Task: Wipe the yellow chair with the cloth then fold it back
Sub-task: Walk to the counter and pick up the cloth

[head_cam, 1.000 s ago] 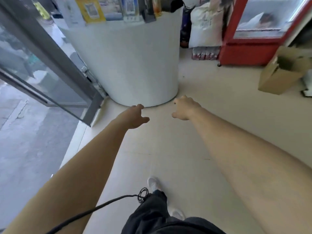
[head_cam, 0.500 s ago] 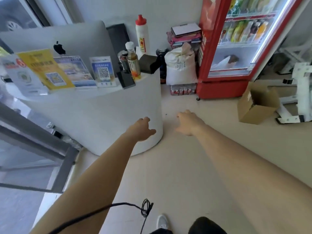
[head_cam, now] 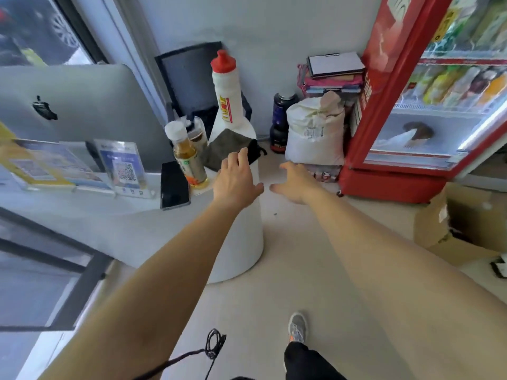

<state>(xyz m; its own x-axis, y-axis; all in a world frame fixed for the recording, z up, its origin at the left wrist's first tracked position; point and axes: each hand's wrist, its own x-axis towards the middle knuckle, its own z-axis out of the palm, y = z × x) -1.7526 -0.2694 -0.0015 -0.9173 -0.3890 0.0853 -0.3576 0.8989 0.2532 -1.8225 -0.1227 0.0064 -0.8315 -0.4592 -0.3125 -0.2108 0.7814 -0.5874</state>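
A dark grey-brown cloth point(head_cam: 223, 148) lies folded on the right end of the white counter point(head_cam: 137, 209), at the foot of a tall white bottle with a red cap point(head_cam: 227, 97). My left hand point(head_cam: 237, 179) stretches over the counter's edge, fingers apart, fingertips just short of the cloth. My right hand point(head_cam: 297, 182) is held out beside it over the floor, fingers spread and empty. No yellow chair is in view.
On the counter stand a tea bottle point(head_cam: 189, 157), a black phone point(head_cam: 174, 185), QR-code stands point(head_cam: 123, 165) and a computer's back point(head_cam: 74, 105). A white sack point(head_cam: 315, 133), a red drinks fridge point(head_cam: 397, 119) and a cardboard box point(head_cam: 461, 223) line the floor.
The view rose from the floor to the countertop as I stepped closer. Both hands moved forward and opened; my left hand now reaches nearly to the cloth.
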